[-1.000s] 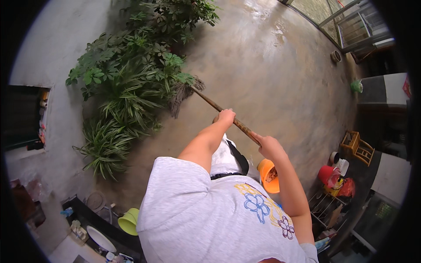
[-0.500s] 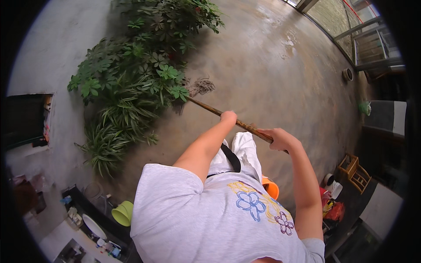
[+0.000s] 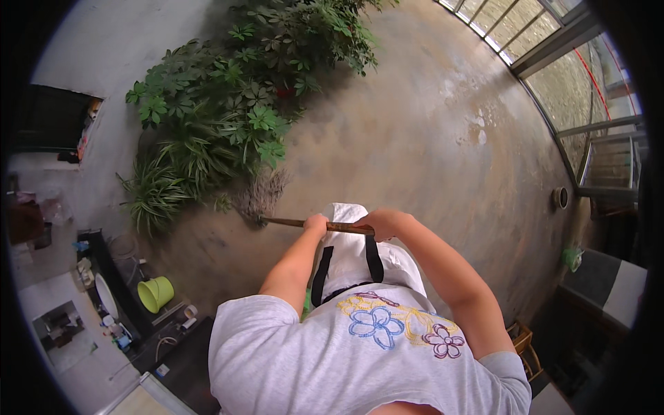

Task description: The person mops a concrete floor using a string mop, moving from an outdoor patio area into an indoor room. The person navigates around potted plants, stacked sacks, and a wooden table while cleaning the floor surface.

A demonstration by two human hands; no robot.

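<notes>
Together, the left hand (image 3: 317, 223) and right hand (image 3: 382, 223) grip one mop (image 3: 261, 194) by its wooden handle (image 3: 340, 227).
The left fingers are wrapped closely round the shaft, the right ones curled over it farther along, their tips partly hidden. One stringy grey head touches the floor (image 3: 408, 131) beside the leafy plants (image 3: 256, 83). One lime-green bucket (image 3: 155, 293) is at left; two outlined flowers, blue and purple, mark the shirt (image 3: 332, 366).

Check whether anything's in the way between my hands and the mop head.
Nothing visible is in the way: the left hand and right hand grip the handle, which runs unobstructed to the mop head. Leafy plants stand beside and beyond the mop head, not in that gap.
</notes>
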